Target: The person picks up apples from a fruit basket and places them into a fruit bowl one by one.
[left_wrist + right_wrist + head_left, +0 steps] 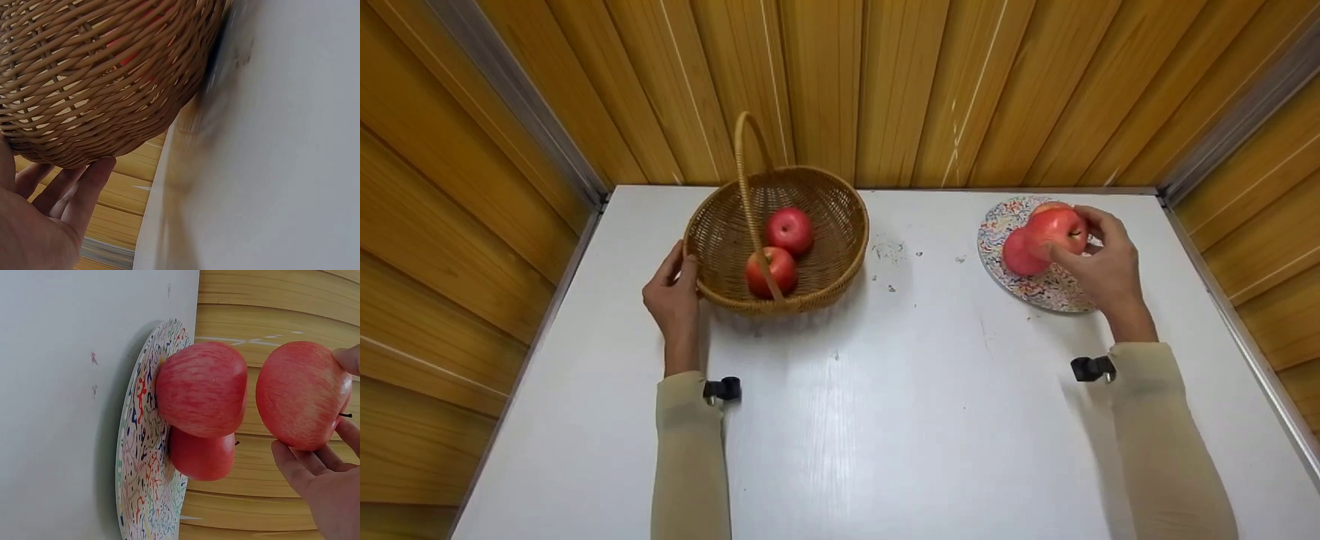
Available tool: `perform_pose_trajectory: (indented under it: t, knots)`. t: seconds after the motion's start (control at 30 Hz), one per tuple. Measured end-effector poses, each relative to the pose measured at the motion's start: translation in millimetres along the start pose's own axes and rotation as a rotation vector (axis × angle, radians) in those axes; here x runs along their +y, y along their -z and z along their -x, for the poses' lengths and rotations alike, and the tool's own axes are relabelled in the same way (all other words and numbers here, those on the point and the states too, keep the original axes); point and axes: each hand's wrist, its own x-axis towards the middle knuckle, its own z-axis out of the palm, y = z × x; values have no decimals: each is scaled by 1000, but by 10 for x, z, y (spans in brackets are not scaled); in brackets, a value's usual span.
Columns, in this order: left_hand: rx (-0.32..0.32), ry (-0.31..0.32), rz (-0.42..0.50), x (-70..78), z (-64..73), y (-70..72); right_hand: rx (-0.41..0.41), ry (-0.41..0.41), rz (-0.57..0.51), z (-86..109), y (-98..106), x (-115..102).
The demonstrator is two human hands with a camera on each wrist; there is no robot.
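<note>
On the left of the head view stands a round wicker basket [844, 217] with a tall arched handle [745, 180]. Inside it lie two red apples, one farther back [790, 230] and one nearer [772, 272]. My left hand [671, 300] grips the basket's left side, its fingers [90, 188] against the outer weave. At the right, my right hand [1110, 266] holds a red apple [304, 396] between thumb and fingers, raised over a speckled multicoloured plate [1057, 296]. Two more apples, a larger-looking one [202, 389] and one partly behind it [202, 458], rest on that plate.
Both things stand near the back edge of a white table [885, 420]. Yellow wood-look panels [900, 90] close off the back and both sides. Small dark marks [891, 288] dot the tabletop between basket and plate.
</note>
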Motion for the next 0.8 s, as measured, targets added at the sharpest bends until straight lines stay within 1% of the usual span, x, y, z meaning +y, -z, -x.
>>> perform_pose_trajectory:
  t: [0.1, 0.23, 0.33, 0.5, 0.6, 0.8]
  knots:
    - [-5, 13, 6, 13, 5, 2, 21, -19, 15, -3, 62, 47]
    - [0, 20, -12, 20, 6, 2, 48, -27, 40, 3, 148, 113]
    - [7, 14, -26, 9, 6, 2, 62, -36, 64, 7, 206, 183]
    - [6, -11, -19, -22, 1, 0, 72, -62, 121, 21, 273, 344]
    - [6, -15, -23, -26, 4, 0, 49, -75, 141, 20, 277, 442]
    - [4, 10, -37, -9, 0, 3, -14, -89, 162, 3, 232, 588]
